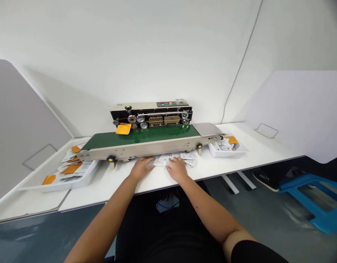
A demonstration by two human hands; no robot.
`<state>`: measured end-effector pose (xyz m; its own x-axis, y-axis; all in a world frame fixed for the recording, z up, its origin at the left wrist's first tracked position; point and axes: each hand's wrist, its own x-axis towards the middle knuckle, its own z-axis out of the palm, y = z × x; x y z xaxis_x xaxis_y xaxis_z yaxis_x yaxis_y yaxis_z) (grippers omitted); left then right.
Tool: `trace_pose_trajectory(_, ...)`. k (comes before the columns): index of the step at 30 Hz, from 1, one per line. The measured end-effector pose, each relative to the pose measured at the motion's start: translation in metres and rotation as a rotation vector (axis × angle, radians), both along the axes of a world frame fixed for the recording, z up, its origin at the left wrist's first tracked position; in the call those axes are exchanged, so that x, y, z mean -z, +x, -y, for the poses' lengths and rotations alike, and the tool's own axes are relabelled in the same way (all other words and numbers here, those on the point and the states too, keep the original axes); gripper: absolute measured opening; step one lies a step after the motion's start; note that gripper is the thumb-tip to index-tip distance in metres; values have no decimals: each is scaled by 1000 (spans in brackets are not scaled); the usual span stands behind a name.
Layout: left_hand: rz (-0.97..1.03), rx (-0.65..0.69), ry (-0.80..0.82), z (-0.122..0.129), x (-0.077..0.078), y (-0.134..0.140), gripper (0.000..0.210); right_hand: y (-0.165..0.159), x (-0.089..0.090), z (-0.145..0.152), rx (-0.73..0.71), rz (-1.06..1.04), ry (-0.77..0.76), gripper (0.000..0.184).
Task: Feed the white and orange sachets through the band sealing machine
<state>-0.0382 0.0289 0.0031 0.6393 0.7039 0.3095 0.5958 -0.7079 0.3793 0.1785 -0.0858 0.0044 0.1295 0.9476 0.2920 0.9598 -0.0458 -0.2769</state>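
On the white table in front of the sealing machine lies a pile of small white packets [189,160], partly beneath the conveyor's front edge. My left hand [141,168] rests at the pile's left end, its fingers stretched forward and apart from the thumb. Beside it, my right hand [177,169] has its thumb and fingers closed on the edge of a white packet [163,160]. An orange packet [123,129] sits on the left part of the green conveyor belt [154,135], against the rollers of the band sealer [152,115].
At the left stands a white bin [88,175] with orange and white packets. Another white bin [234,153], also holding packets, is by the conveyor's right end. White panels [299,109] flank the table. A blue stool [302,193] stands on the floor at right.
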Motion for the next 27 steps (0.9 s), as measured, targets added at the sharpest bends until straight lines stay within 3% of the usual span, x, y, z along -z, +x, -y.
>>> trace_pose_trajectory(5,-59,90,-10,10,1,2,60,1,3,1,44,-10,5,39)
trace_pose_trajectory(11,-77,241,156,15,0,4,36,-2,1,3,81,-15,-41,39)
trace_pose_trajectory(15,-90,279,232,20,2,5,38,-2,-1,2,98,-4,-65,40)
trace_pose_trajectory(20,-68,249,135,20,4,3,60,-2,2,1,63,-9,-76,42)
trace_pose_trajectory(24,-53,216,142,20,5,4,41,0,3,1,80,-19,-54,40)
trace_pose_trajectory(27,17,97,206,21,4,1,34,1,4,0,102,-33,-45,38)
